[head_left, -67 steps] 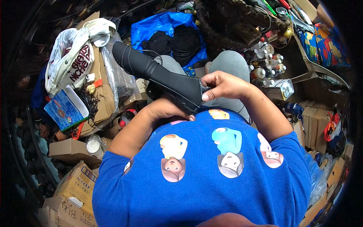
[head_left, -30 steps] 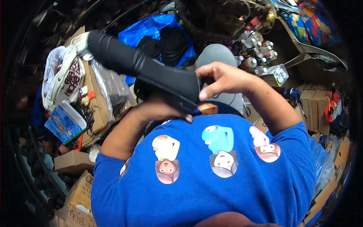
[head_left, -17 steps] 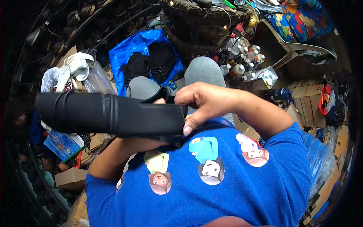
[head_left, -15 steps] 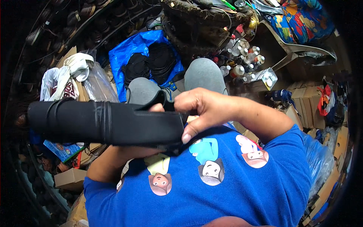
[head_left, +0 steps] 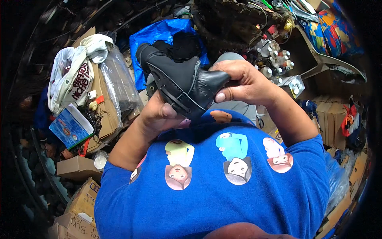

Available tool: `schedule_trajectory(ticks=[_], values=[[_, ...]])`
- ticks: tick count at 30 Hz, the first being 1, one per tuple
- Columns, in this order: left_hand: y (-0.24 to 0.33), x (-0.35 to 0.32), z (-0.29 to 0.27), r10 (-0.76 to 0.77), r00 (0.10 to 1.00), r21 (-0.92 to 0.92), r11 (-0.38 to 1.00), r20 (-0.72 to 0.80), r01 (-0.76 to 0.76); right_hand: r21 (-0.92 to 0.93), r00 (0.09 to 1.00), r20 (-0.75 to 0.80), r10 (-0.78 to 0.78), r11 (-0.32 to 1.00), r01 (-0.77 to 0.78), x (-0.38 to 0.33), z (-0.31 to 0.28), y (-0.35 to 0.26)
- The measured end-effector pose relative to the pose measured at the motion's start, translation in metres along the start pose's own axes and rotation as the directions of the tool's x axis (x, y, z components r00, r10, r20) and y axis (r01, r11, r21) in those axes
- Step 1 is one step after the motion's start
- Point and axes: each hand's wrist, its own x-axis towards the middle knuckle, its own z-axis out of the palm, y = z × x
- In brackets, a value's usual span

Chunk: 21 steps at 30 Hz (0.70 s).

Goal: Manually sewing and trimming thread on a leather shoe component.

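A black boot upper (head_left: pixel 175 75) is held up between my two hands, above my lap. Part of it is matte with a seam and cord along its side, and one end is shiny, crinkled leather. My left hand (head_left: pixel 159 113) wraps it from below on the near left side; some fingers are hidden behind it. The leather end is pinched between the thumb and fingers of my right hand (head_left: pixel 240 81). Beyond it, a blue plastic bag (head_left: pixel 139 40) holds black pieces (head_left: pixel 186 44), partly covered by the upper.
On the left lie a white cloth bag (head_left: pixel 65 81), clear plastic sheeting (head_left: pixel 119 85), a blue printed packet (head_left: pixel 67 125) and cardboard boxes (head_left: pixel 77 167). Several bottles (head_left: pixel 274 57) stand at the far right near a tilted chair (head_left: pixel 330 59). Scissors (head_left: pixel 260 120) show beside my right forearm.
The upper has turned from lying lengthwise to the left to pointing away, with its leather end now showing. My right hand has moved right and up, and my left hand has come into clearer view.
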Motion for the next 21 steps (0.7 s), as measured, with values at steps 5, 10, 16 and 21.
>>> schedule_trajectory(ticks=[5,10,16,21], values=[[0.03,-0.014,0.02,-0.051,0.997,0.385,0.92,-0.057,0.069,0.0,0.988,0.035,0.153,0.988,-0.153,-0.009,-0.003,-0.01],[0.038,-0.033,0.029,-0.136,0.99,0.617,0.782,0.034,0.087,-0.193,0.986,0.162,-0.036,0.979,0.067,-0.014,0.003,-0.033],[0.0,0.065,0.007,0.265,0.944,0.269,0.94,-0.198,-0.208,0.334,0.958,-0.107,0.266,0.917,-0.217,-0.005,-0.014,0.038],[-0.006,0.1,-0.015,0.115,0.901,0.136,0.989,-0.419,-0.063,0.157,0.975,-0.195,0.105,0.985,-0.075,-0.002,-0.022,0.067]])
